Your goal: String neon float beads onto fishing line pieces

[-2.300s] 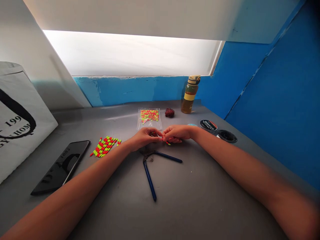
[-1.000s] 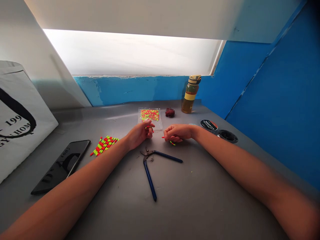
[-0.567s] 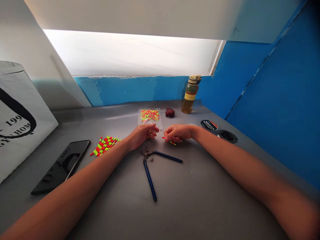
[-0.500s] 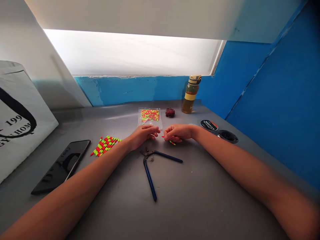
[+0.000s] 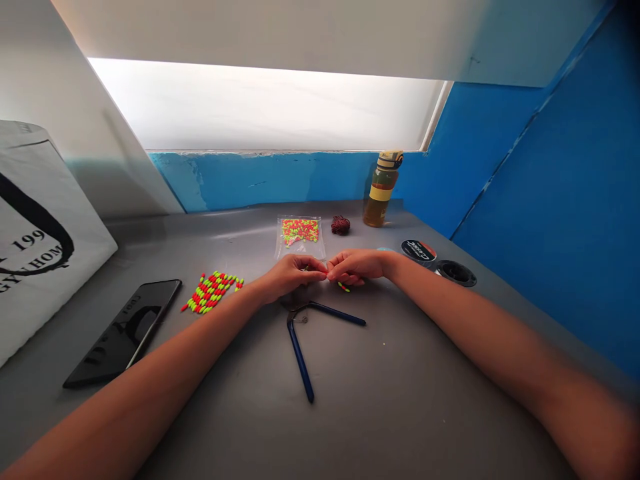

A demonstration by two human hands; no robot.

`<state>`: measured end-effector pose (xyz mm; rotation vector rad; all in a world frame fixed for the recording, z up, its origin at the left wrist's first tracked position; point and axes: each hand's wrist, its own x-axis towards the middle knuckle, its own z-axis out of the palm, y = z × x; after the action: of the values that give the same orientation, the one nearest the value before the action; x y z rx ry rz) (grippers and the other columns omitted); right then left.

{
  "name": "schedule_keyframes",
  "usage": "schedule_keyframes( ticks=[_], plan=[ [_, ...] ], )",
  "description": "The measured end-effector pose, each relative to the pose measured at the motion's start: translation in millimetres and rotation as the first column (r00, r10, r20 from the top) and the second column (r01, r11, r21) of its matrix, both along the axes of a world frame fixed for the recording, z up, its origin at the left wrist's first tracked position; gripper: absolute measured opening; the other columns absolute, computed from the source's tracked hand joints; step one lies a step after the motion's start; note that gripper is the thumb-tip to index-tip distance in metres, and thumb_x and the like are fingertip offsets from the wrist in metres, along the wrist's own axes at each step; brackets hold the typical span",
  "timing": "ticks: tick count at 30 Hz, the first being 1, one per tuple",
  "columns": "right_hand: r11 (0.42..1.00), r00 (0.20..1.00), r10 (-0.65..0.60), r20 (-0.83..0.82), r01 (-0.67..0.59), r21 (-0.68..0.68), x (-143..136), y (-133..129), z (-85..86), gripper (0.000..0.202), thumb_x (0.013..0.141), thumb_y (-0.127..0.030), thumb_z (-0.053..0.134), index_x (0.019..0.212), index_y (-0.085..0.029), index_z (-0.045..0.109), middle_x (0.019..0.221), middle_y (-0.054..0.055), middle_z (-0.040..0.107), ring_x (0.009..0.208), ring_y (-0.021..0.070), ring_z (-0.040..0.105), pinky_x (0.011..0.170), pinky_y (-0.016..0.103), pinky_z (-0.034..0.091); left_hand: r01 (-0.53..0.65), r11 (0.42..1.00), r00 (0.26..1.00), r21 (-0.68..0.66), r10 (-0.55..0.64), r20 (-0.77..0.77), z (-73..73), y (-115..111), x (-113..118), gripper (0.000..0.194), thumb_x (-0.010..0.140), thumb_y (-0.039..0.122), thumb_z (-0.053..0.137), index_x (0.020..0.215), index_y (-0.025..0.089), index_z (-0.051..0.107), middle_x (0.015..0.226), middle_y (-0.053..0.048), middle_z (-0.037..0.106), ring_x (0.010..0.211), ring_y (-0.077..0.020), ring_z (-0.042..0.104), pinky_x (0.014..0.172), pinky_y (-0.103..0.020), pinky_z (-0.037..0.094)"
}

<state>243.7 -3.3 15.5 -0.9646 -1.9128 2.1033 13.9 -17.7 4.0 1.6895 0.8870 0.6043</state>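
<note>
Your left hand point(image 5: 295, 275) and right hand point(image 5: 356, 265) meet fingertip to fingertip, fingers pinched narrow over a red bead point(image 5: 327, 273); which one grips it, can't tell. Left palm faces inward, right fingers curled, both forearms angled in. Pliers point(image 5: 303, 327) lie open below, beaded piece point(image 5: 213, 292) left, bead bag point(image 5: 300, 235) just beyond, bottle point(image 5: 381, 193) upright farther back.

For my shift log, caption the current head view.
Left hand and right hand meet at a red bead above open blue-handled pliers.
</note>
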Motion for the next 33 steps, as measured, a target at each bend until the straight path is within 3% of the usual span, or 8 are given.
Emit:
schedule_keyframes(
  ticks=[7, 11, 15, 20, 23, 28, 31, 33],
  plan=[
    [0.998, 0.998, 0.058, 0.007, -0.058, -0.022, 3, 3, -1.5, 0.019, 0.079, -0.022, 0.067, 0.07, -0.017, 0.052, 0.05, -0.008, 0.039, 0.041, 0.0057, 0.029, 0.037, 0.018, 0.023, -0.124, 0.99, 0.982, -0.064, 0.132, 0.137, -6.0, 7, -3, 0.03, 0.068, 0.042, 0.081, 0.088, 0.02, 0.075, 0.085, -0.002, 0.068, 0.066, -0.0114, 0.052, 0.063, -0.026, 0.039],
    [0.998, 0.998, 0.056, 0.017, -0.056, 0.017, 2, -1, 2.1, 0.019, 0.083, -0.033, 0.069, 0.084, -0.016, 0.06, 0.054, -0.007, 0.041, 0.044, 0.0064, 0.032, 0.038, 0.018, 0.024, -0.142, 0.985, 0.973, -0.096, 0.157, 0.171, -6.4, 9, -4, 0.03, 0.066, 0.041, 0.083, 0.086, 0.02, 0.075, 0.085, -0.003, 0.069, 0.067, -0.0127, 0.053, 0.064, -0.027, 0.04],
    [0.999, 0.999, -0.033, 0.012, 0.033, 0.028, -1, -5, 4.8, 0.033, 0.089, -0.047, 0.063, 0.102, -0.016, 0.064, 0.058, -0.008, 0.037, 0.045, 0.0065, 0.028, 0.038, 0.018, 0.024, -0.066, 0.996, 0.988, -0.058, 0.074, 0.135, -3.2, 4, -3, 0.029, 0.069, 0.042, 0.08, 0.086, 0.02, 0.075, 0.086, -0.004, 0.071, 0.069, -0.0141, 0.056, 0.064, -0.028, 0.04],
    [0.996, 0.996, -0.086, -0.015, 0.086, 0.0, -1, -4, 1.7, 0.024, 0.083, -0.036, 0.072, 0.082, -0.017, 0.058, 0.058, -0.008, 0.035, 0.046, 0.0063, 0.029, 0.038, 0.018, 0.024, -0.069, 0.997, 0.992, -0.041, 0.073, 0.102, -4.2, 3, -2, 0.031, 0.069, 0.042, 0.08, 0.089, 0.019, 0.075, 0.09, -0.004, 0.071, 0.071, -0.0141, 0.057, 0.067, -0.028, 0.041],
    [0.998, 0.996, -0.069, -0.051, 0.068, -0.02, 1, -2, 0.2, 0.024, 0.081, -0.029, 0.072, 0.073, -0.017, 0.053, 0.059, -0.007, 0.038, 0.047, 0.0064, 0.031, 0.039, 0.019, 0.027, -0.107, 0.984, 0.964, -0.145, 0.138, 0.227, -4.9, 8, -3, 0.029, 0.069, 0.039, 0.081, 0.088, 0.018, 0.073, 0.094, -0.004, 0.069, 0.079, -0.015, 0.059, 0.074, -0.028, 0.044],
    [1.0, 0.999, -0.015, -0.041, 0.014, -0.022, 3, 2, -2.1, 0.027, 0.081, -0.028, 0.072, 0.068, -0.017, 0.051, 0.054, -0.006, 0.041, 0.046, 0.0069, 0.033, 0.04, 0.019, 0.03, -0.08, 0.927, 0.867, -0.367, 0.246, 0.433, -0.3, 13, -6, 0.035, 0.079, 0.048, 0.071, 0.067, 0.018, 0.059, 0.066, -0.001, 0.058, 0.085, -0.0192, 0.061, 0.079, -0.031, 0.046],
    [1.0, 1.0, 0.003, -0.031, -0.003, -0.01, 3, 4, -4.2, 0.027, 0.081, -0.031, 0.074, 0.071, -0.017, 0.053, 0.051, -0.007, 0.04, 0.045, 0.0066, 0.031, 0.041, 0.018, 0.03, -0.052, 0.932, 0.887, -0.359, 0.208, 0.413, 2.7, 10, -5, 0.046, 0.082, 0.051, 0.066, 0.055, 0.019, 0.047, 0.057, -0.001, 0.051, 0.079, -0.0195, 0.06, 0.076, -0.031, 0.045],
    [1.0, 1.0, 0.008, -0.024, -0.008, -0.002, 3, 4, -5.3, 0.027, 0.081, -0.033, 0.075, 0.073, -0.017, 0.054, 0.05, -0.007, 0.04, 0.044, 0.0064, 0.031, 0.041, 0.018, 0.028, -0.053, 0.943, 0.904, -0.329, 0.186, 0.385, 3.9, 7, -5, 0.046, 0.083, 0.052, 0.064, 0.055, 0.019, 0.05, 0.059, -0.002, 0.054, 0.078, -0.0198, 0.06, 0.077, -0.031, 0.045]
  ],
)
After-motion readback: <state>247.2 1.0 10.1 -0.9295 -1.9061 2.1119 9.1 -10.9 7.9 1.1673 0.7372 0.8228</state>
